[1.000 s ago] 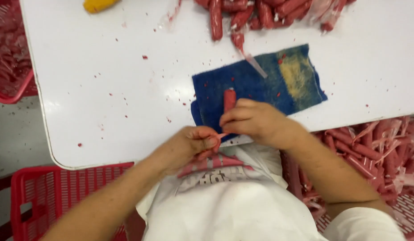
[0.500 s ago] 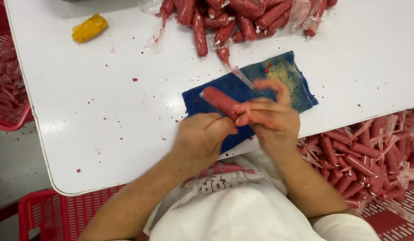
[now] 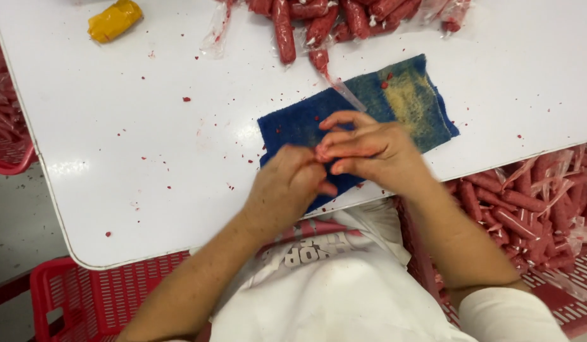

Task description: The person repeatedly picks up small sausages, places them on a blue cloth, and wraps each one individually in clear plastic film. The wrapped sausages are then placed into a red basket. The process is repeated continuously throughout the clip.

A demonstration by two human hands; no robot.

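Blue cloth is lying flat on the white table, directly under both hands. The left hand is curling its fingers inward, thumb and fingertips pressing together at a small pink-red bit between the two hands. The right hand is meeting it there: its thumb and lower fingers are pinching the same bit, while its upper fingers are fanning out, slightly apart, above the pinch. What the bit is cannot be told; motion blur is smearing it. A yellowish stain is showing on the cloth beyond the right knuckles. Just past the fingertips, wrapped red sausages are lying in a heap at the table's far edge. A yellow lump is resting well off beyond the left hand. More sausages are filling a red crate beside the right forearm.
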